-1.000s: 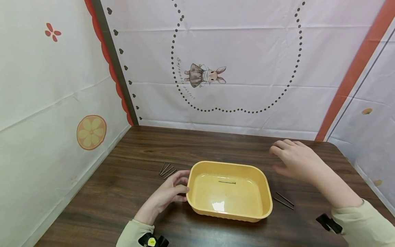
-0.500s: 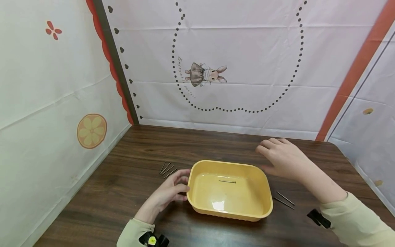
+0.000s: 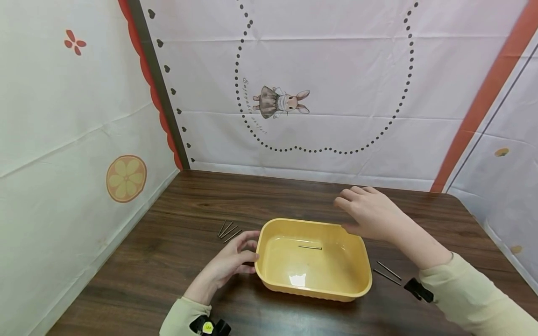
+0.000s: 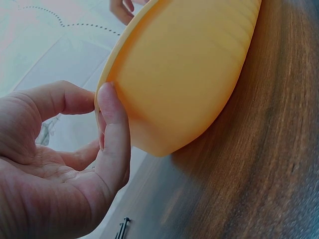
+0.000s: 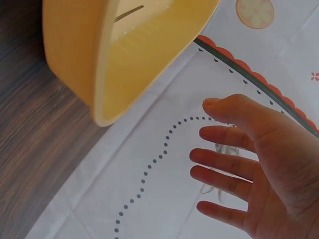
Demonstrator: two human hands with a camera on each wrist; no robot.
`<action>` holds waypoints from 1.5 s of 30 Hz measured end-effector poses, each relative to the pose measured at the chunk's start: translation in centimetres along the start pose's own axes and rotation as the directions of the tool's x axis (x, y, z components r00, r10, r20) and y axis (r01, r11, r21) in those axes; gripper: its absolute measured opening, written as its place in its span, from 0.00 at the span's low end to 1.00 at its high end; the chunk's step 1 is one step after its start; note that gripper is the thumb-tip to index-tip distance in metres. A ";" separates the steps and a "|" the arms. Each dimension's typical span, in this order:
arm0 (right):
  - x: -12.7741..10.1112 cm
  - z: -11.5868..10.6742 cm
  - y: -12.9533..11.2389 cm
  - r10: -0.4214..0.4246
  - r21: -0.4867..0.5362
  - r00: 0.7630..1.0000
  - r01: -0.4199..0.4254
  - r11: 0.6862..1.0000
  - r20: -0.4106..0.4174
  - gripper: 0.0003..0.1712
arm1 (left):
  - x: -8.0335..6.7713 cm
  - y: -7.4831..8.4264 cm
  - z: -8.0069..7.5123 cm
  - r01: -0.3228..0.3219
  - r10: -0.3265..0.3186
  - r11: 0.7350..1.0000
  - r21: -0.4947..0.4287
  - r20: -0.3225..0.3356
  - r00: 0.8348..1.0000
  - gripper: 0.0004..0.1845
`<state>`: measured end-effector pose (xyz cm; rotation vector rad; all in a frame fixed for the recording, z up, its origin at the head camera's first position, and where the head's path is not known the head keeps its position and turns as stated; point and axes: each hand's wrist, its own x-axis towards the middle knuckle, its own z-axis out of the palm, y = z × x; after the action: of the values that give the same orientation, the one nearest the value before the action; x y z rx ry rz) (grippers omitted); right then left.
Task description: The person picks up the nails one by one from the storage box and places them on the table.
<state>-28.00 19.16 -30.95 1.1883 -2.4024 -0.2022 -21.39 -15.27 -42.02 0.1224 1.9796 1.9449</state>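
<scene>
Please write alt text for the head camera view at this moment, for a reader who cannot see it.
A yellow plastic tub sits on a dark wooden table with one nail inside. The left hand touches its left rim; the right hand, fingers open, hovers above its far right corner. Loose nails lie left and right of it.

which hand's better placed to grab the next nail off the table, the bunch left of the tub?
Left, probably. The left hand rests at the yellow tub's left wall, close to the bunch of nails. The right hand hovers open over the tub's far right corner, nearer the two nails on the right.
</scene>
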 end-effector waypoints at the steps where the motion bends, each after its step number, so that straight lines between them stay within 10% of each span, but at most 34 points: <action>1: 0.2 0.0 0.0 0.000 0.003 1.000 0.000 1.000 0.005 0.25 | 0.0 0.0 0.0 0.000 0.000 1.000 0.000 0.000 1.000 0.36; 45: 4.3 3.7 -4.5 -0.183 -0.048 0.979 0.188 0.981 0.087 0.22 | 0.1 -0.1 -0.1 -0.005 0.005 1.000 0.004 0.003 1.000 0.35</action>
<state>-28.77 12.75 -34.30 1.4038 -2.3368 -0.3816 -21.47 -15.33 -42.15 0.1313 1.9825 1.9429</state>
